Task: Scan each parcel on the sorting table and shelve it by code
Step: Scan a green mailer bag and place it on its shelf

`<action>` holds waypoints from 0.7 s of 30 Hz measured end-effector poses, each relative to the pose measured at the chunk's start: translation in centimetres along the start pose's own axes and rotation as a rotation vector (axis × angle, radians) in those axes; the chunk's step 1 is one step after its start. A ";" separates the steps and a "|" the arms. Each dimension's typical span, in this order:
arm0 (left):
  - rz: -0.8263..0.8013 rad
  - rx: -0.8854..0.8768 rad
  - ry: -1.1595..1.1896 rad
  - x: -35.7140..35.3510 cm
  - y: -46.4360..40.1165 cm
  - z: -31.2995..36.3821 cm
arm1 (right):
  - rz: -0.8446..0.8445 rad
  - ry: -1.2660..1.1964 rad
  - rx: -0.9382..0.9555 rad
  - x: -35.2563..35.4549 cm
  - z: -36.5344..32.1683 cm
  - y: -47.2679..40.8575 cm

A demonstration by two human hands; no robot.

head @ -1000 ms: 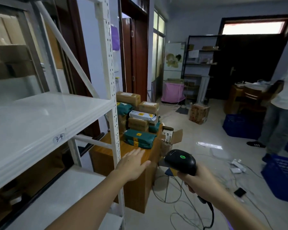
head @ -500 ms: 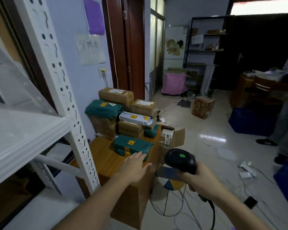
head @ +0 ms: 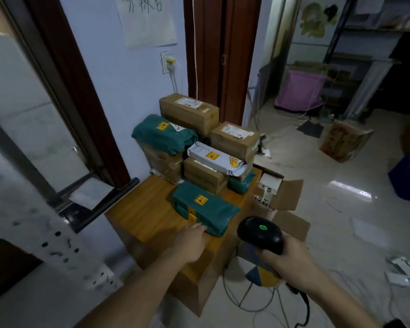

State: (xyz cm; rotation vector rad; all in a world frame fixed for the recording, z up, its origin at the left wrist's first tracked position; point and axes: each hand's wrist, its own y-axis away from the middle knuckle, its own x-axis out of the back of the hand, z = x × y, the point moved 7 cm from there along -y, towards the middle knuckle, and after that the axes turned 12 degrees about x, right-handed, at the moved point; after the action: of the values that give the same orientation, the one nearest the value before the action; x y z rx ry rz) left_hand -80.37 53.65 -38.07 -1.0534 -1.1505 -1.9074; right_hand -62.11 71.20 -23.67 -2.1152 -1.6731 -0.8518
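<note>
Our left hand [head: 191,242] reaches with its fingers [head: 200,227] stretched out and relaxed, and the tips touch the near edge of the flat green plastic-wrapped parcel [head: 205,208], which lies on the brown wooden bench [head: 142,216] just in front of them. Nothing is gripped by this hand yet. Our right hand [head: 285,259] has its fingers curled tightly around the handle of the black handheld barcode scanner [head: 260,233], to the right of the left fingers and a little nearer to us.

We think the soft wrapping can slide on the smooth bench if we only push with straight fingers, so the parcel may move away toward the stack behind. That stack, beyond the fingers, looks uneven: a grey plastic mailer bag [head: 217,159] lies across brown cardboard boxes [head: 202,176], and a push could make it slip. The right edge of the bench is close to the parcel, with an open cardboard carton [head: 278,192] beside it, so a drop there is possible. The scanner cable [head: 304,306] hangs under our right fingers and may catch.
</note>
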 end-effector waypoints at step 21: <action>-0.223 0.933 1.025 -9.5 -20.3 -4.5 | -0.228 -0.055 -0.158 -0.7 9.1 -20.6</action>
State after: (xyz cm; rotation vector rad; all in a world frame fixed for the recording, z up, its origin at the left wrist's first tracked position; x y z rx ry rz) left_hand -94.45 58.72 -55.40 0.5289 -1.2594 -1.3973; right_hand -79.53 81.46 -33.50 -2.0918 -1.9630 -1.0316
